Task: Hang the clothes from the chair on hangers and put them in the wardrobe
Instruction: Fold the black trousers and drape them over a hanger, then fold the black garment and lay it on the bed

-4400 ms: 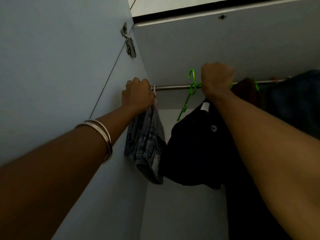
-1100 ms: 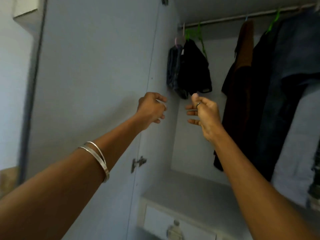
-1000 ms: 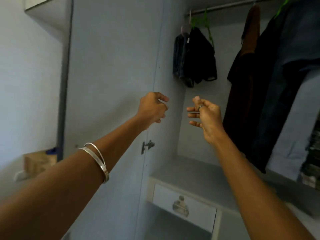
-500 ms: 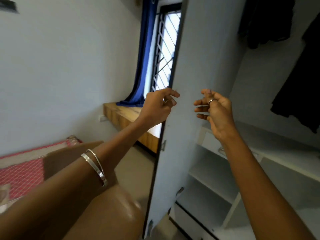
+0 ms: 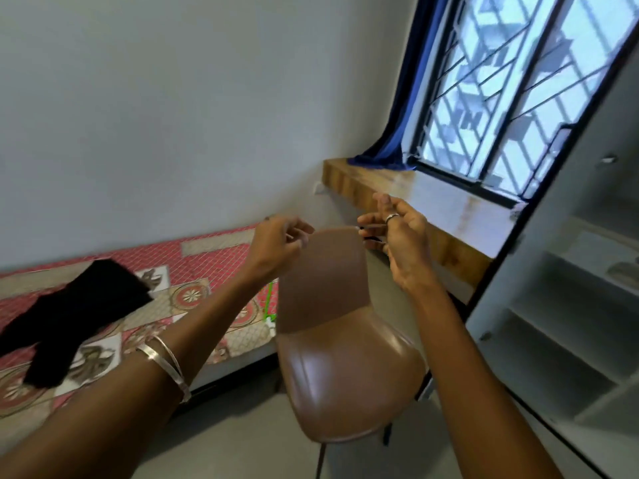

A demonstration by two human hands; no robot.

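A brown chair (image 5: 342, 371) stands in the middle of the view with nothing lying on its seat. A black garment (image 5: 74, 312) is spread on the patterned bed (image 5: 193, 292) at the left. A green hanger (image 5: 269, 305) shows partly between the bed and the chair back. My left hand (image 5: 276, 245) hovers above the chair back, its fingers loosely curled and holding nothing. My right hand (image 5: 397, 233) is raised beside it with relaxed fingers and a ring, also holding nothing. The wardrobe (image 5: 567, 305) stands open at the right with its shelves showing.
The wardrobe door (image 5: 539, 188) edge runs diagonally at the right. A wooden ledge (image 5: 415, 202) runs below a barred window (image 5: 518, 88) with a blue curtain (image 5: 408, 98). Grey floor (image 5: 242, 437) lies around the chair.
My view has swung left from the wardrobe rail, where clothes were hung, to the chair and bed. Both hands let go of the hangers, came down and stay raised holding nothing.
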